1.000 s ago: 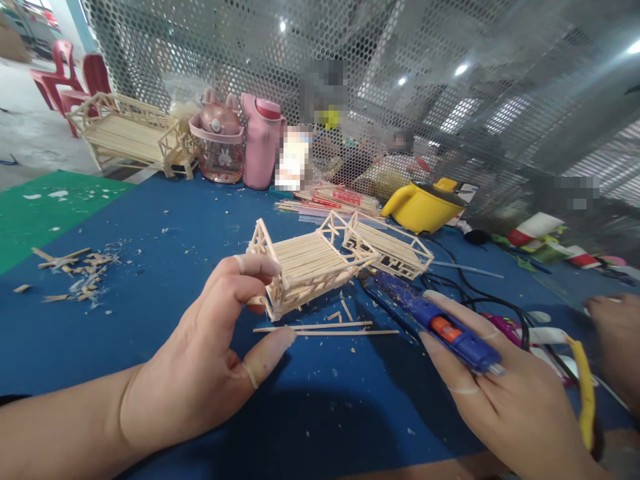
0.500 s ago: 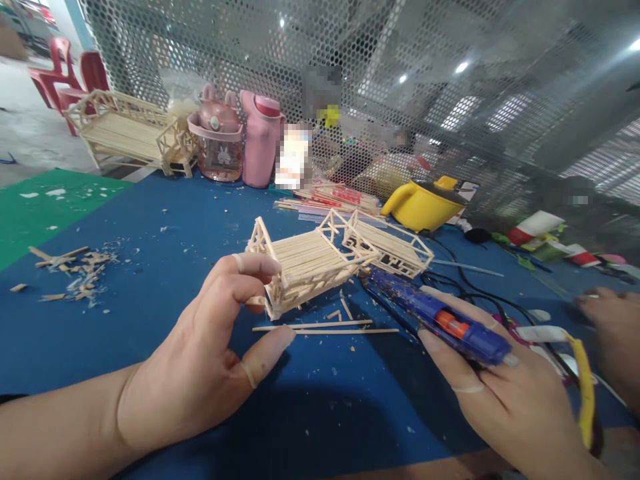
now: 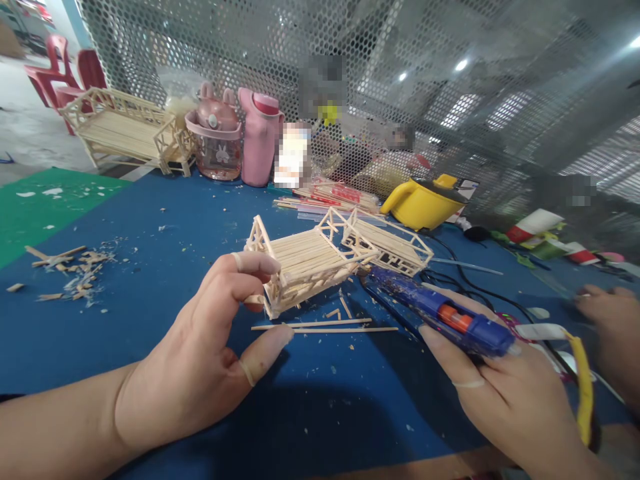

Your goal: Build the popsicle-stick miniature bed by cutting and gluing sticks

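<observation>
The left hand (image 3: pixel 200 360) rests low over the blue table (image 3: pixel 150 267), its fingers curled and its fingertips (image 3: pixel 260 267) pinching the near end of a small stick model (image 3: pixel 305 263) that stands on the table at the centre; the thumb is spread below, its tip near two loose sticks (image 3: pixel 325 327) lying flat just in front of the model. The right hand (image 3: pixel 505 393) is closed around a blue glue gun (image 3: pixel 445 313), fingers wrapped over its body, with the nozzle pointing up and left toward the far end of the model, close to it; whether the tip touches the wood cannot be told. A second stick frame (image 3: pixel 395 247) sits just behind the model, touching or nearly touching it. Black cables (image 3: pixel 475 290) run across the table behind the gun. A yellow pot (image 3: pixel 425 203) stands farther back, and a bundle of sticks (image 3: pixel 335 197) lies to its left. At the far left edge are a larger stick bench (image 3: pixel 120 130), a pink bottle (image 3: pixel 217 140) with ears and a taller pink flask (image 3: pixel 260 137). Wood scraps (image 3: pixel 70 270) are scattered on the left of the table. Another person's hand (image 3: pixel 610 320) lies at the right edge.
</observation>
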